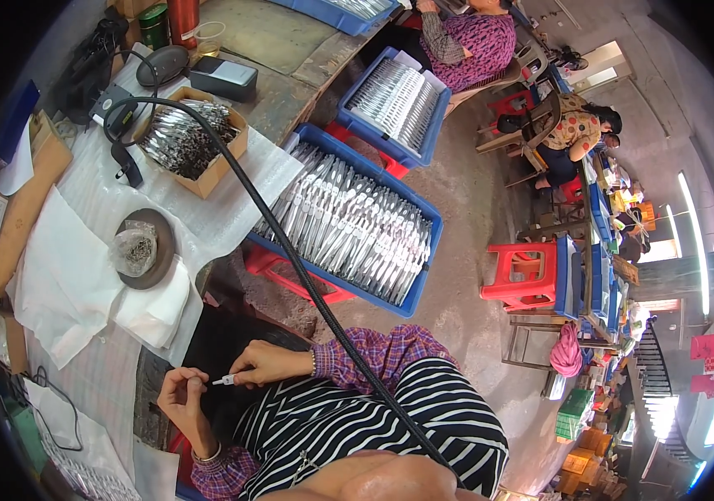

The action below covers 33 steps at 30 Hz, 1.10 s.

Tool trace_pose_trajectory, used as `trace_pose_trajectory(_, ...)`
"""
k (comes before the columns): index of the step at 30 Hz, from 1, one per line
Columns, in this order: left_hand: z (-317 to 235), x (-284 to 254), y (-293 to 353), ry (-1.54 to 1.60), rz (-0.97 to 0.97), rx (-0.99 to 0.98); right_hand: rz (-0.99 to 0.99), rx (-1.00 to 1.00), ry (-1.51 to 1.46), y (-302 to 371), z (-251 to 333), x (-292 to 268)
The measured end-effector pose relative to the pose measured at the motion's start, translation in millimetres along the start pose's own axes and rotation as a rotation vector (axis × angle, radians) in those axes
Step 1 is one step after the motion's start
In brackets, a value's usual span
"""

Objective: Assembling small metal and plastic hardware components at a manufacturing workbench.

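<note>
Right hand [269,364] pinches small pale piece [224,381], between both hands | left hand [182,401]: fingertips narrow at its tip, holding I cannot tell | one in work; metal pieces [348,221] fill blue tray [409,306], finished or waiting unclear

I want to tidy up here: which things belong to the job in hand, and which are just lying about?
In the job:
small white piece, held in the right hand, its tip at the left hand
probably the bag of small parts
carton and blue crate of metal pieces

Apparently lying about:
green tin
red cylinder
pink cloth
</note>
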State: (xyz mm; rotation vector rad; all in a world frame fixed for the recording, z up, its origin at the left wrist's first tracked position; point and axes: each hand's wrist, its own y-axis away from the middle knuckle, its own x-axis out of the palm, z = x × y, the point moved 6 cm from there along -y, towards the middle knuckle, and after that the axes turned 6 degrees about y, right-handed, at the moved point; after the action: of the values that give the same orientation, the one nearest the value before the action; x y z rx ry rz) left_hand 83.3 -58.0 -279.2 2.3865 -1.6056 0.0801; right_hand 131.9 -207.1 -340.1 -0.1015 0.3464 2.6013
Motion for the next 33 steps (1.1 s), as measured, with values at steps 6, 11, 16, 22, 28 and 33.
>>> trace_pose_trajectory(6, -5, 3, 1, -0.069, -0.011, -0.005, 0.001, 0.019, -0.016, 1, -1, 1)
trace_pose_trajectory(11, -7, 5, 1, -0.063, 0.007, 0.033, 0.001, 0.019, 0.004, 1, -2, 1)
trace_pose_trajectory(16, -10, 5, 1, -0.078, 0.003, 0.063, 0.002, 0.026, -0.007, 1, -2, 1)
trace_pose_trajectory(22, -11, 1, 1, -0.033, -0.043, 0.102, 0.008, 0.043, -0.025, 2, -1, 1)
trace_pose_trajectory(28, -13, 0, -3, -0.042, -0.031, 0.127, 0.008, 0.049, -0.038, 1, -3, 2)
trace_pose_trajectory(33, -12, 0, -2, -0.078, 0.026, 0.157, 0.001, 0.032, -0.028, 2, -2, 1)
